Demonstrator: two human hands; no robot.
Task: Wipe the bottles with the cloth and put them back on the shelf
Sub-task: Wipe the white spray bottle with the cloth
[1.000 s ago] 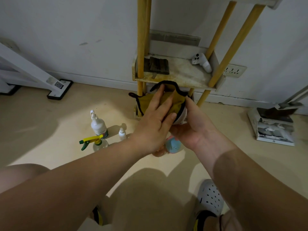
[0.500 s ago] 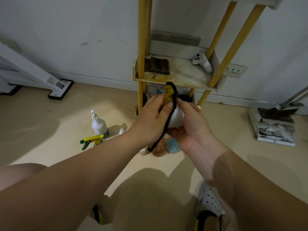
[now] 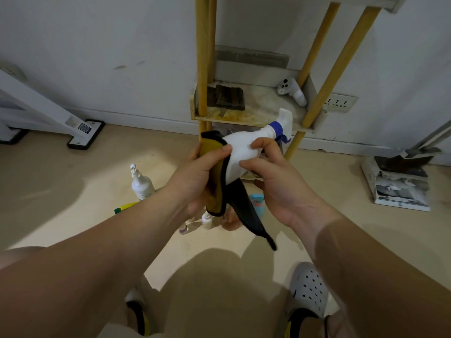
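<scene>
A white spray bottle [image 3: 244,146] with a blue collar and white trigger head lies tilted in the air in front of the shelf [image 3: 253,115], nozzle pointing up and right. My right hand [image 3: 275,184] grips its body from the right with thumb and fingers. My left hand [image 3: 200,176] holds a yellow cloth [image 3: 214,191] with black edging against the bottle's base; a dark flap of the cloth hangs down below. Other bottles stand on the floor below my hands: a white pump bottle [image 3: 141,182], a small white one [image 3: 207,219] and a teal one [image 3: 257,203].
The wooden shelf holds a dark folded item [image 3: 228,97] and a white controller [image 3: 292,90]. A yellow-green spray trigger [image 3: 125,207] lies on the floor. A white stand foot [image 3: 85,134] is at left, a stack of papers [image 3: 400,189] at right. My shoes [image 3: 307,289] are below.
The bottle has swung out to the right so its blue-collared spray head now shows. My left hand has slid the cloth toward the bottle's base, and a flap now hangs down.
</scene>
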